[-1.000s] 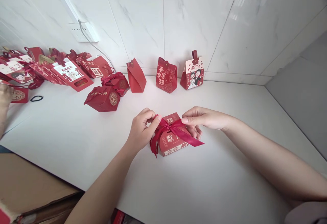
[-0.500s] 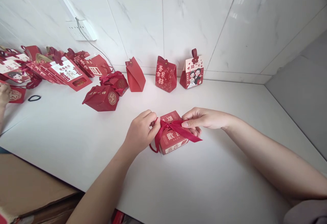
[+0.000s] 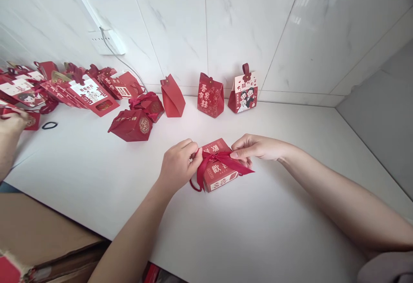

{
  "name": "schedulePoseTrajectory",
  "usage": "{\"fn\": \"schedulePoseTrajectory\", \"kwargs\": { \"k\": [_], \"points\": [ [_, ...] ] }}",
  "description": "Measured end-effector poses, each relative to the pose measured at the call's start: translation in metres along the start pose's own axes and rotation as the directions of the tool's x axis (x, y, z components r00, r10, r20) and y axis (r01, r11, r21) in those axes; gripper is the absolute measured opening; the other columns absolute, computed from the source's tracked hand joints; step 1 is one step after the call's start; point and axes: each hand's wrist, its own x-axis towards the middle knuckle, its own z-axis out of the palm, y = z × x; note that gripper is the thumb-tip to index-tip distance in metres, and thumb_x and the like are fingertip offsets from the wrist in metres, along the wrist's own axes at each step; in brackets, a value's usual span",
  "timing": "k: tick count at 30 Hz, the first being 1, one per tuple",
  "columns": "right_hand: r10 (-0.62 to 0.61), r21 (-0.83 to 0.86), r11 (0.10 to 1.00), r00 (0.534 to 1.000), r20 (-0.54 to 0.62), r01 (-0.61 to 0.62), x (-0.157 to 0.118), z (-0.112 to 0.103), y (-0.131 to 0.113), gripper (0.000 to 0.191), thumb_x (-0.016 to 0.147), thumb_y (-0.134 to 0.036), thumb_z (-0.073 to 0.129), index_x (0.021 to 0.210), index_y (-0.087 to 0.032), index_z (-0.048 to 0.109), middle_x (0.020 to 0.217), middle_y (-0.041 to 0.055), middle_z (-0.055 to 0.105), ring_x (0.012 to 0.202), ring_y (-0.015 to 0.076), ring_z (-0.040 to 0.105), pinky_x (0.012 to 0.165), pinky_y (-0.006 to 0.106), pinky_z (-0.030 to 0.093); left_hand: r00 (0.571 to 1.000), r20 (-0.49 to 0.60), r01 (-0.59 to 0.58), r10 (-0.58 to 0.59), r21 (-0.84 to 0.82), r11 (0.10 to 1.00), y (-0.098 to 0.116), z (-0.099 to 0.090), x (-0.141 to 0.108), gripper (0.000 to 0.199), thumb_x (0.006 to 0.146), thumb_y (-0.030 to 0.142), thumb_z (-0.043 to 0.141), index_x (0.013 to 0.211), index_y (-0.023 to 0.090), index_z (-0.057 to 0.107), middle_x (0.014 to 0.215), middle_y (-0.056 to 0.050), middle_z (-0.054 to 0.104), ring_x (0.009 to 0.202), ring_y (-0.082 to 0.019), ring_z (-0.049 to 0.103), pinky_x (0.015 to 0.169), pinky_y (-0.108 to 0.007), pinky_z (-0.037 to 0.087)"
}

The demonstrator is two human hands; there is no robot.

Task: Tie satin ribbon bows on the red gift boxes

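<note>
The red box [image 3: 222, 179] lies on the white table [image 3: 258, 227]. The box serves as the dial center; 12 o'clock points to the tiled wall [image 3: 180, 25]. A crimson ribbon [image 3: 226, 159] crosses its top, knotted at the middle, with one tail directed to 4 o'clock and another hanging toward 8 o'clock.

Left hand [image 3: 180, 161]: located at 9 o'clock. Fingers are curled; thumb and forefinger pinch the ribbon. A dark red cord [image 3: 194, 186] protrudes below this hand at 8 o'clock.

Right hand [image 3: 250, 149]: located at 2 o'clock. Thumb and forefinger grip the ribbon; the remaining fingers bend beside the box and are partly hidden, so their contact cannot be determined.

Surrounding items: a plain red pouch [image 3: 173, 99] stands at 11 o'clock, a printed red pouch [image 3: 209, 98] at 12 o'clock, and a couple-print pouch [image 3: 242, 96] between 12 and 1 o'clock. A medallion box [image 3: 130, 128] sits at 10 o'clock. A co-worker's hand [image 3: 13, 124] is visible between 9 and 10 o'clock; its grip cannot be determined.
</note>
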Motion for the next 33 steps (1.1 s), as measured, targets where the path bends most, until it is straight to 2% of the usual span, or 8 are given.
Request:
{"fn": "schedulePoseTrajectory", "kwargs": {
  "k": [6,10,15,20,25,28,30,33],
  "points": [
    [0.044,-0.049,0.998,0.999,0.001,-0.044,-0.003,0.0,-0.005,0.046,0.086,-0.058,0.06,0.069,-0.015,0.06,0.06,0.0016,0.064,0.051,0.0119,0.059,0.052,0.025,0.045,0.984,-0.046,0.163,-0.175,-0.192,0.968,-0.003,-0.005,0.002,0.015,0.088,0.018,0.048,0.074,0.02,0.045,0.07,0.004,0.051,0.067,-0.01,0.048,0.061,-0.022,0.038],
    [0.024,-0.142,0.989,0.984,-0.175,-0.049,-0.013,-0.001,-0.017,0.049,0.089,-0.065,0.05,0.082,-0.017,0.057,0.073,0.0049,0.069,0.056,0.0148,0.064,0.053,0.026,0.047,0.963,-0.202,0.159,-0.18,-0.114,0.981,0.011,-0.018,-0.003,0.016,0.089,0.028,0.053,0.077,0.02,0.048,0.072,0.004,0.053,0.069,-0.011,0.049,0.066,-0.025,0.04],
    [-0.114,-0.218,0.975,0.942,-0.317,0.045,-0.016,0.007,-0.024,0.04,0.087,-0.061,0.056,0.091,-0.021,0.055,0.082,0.003,0.065,0.066,0.0154,0.063,0.053,0.025,0.046,0.993,-0.091,0.08,-0.077,0.027,0.996,0.023,-0.019,-0.008,0.022,0.084,0.034,0.064,0.073,0.02,0.052,0.071,0.004,0.055,0.071,-0.012,0.051,0.064,-0.025,0.039],
    [-0.359,-0.411,0.889,0.866,-0.348,0.204,-0.01,0.012,-0.019,0.032,0.088,-0.051,0.06,0.088,-0.019,0.061,0.089,0.0032,0.063,0.076,0.0148,0.058,0.065,0.027,0.046,0.995,-0.042,0.087,-0.093,-0.122,0.989,0.014,-0.008,-0.003,0.011,0.088,0.022,0.055,0.077,0.02,0.053,0.078,0.003,0.058,0.075,-0.011,0.054,0.067,-0.025,0.042],
    [-0.291,-0.319,0.921,0.94,-0.179,0.225,-0.013,0.009,-0.019,0.034,0.086,-0.05,0.062,0.082,-0.017,0.061,0.075,-0.0001,0.06,0.069,0.0133,0.053,0.064,0.027,0.041,0.985,0.04,0.175,-0.17,-0.302,0.937,0.012,-0.008,0.001,0.017,0.093,0.034,0.052,0.083,0.021,0.057,0.085,0.002,0.061,0.078,-0.012,0.056,0.068,-0.025,0.044],
    [-0.257,-0.301,0.928,0.962,-0.09,0.22,-0.018,0.01,-0.023,0.037,0.089,-0.05,0.059,0.073,-0.016,0.059,0.067,-0.002,0.054,0.064,0.0119,0.049,0.061,0.027,0.039,0.956,0.194,0.285,-0.22,-0.441,0.851,0.013,-0.012,0.001,0.023,0.095,0.042,0.051,0.086,0.021,0.058,0.089,0.001,0.062,0.074,-0.012,0.056,0.065,-0.025,0.046],
    [-0.327,-0.314,0.912,0.929,-0.174,0.263,-0.017,0.012,-0.024,0.033,0.089,-0.048,0.06,0.077,-0.017,0.06,0.074,-0.0005,0.058,0.07,0.0133,0.053,0.066,0.027,0.042,0.942,0.275,0.315,-0.193,-0.525,0.791,0.012,-0.013,0.0,0.024,0.095,0.044,0.05,0.092,0.022,0.061,0.1,0.0,0.065,0.083,-0.014,0.06,0.07,-0.026,0.048],
    [-0.429,-0.347,0.886,0.828,-0.362,0.307,-0.007,0.017,-0.017,0.028,0.089,-0.047,0.062,0.092,-0.019,0.063,0.102,0.0048,0.064,0.095,0.0187,0.059,0.084,0.032,0.046,0.938,0.314,0.315,-0.148,-0.59,0.744,0.011,-0.012,0.0,0.025,0.095,0.043,0.049,0.1,0.023,0.062,0.115,-0.003,0.064,0.099,-0.018,0.061,0.083,-0.03,0.05]
  ]
}}
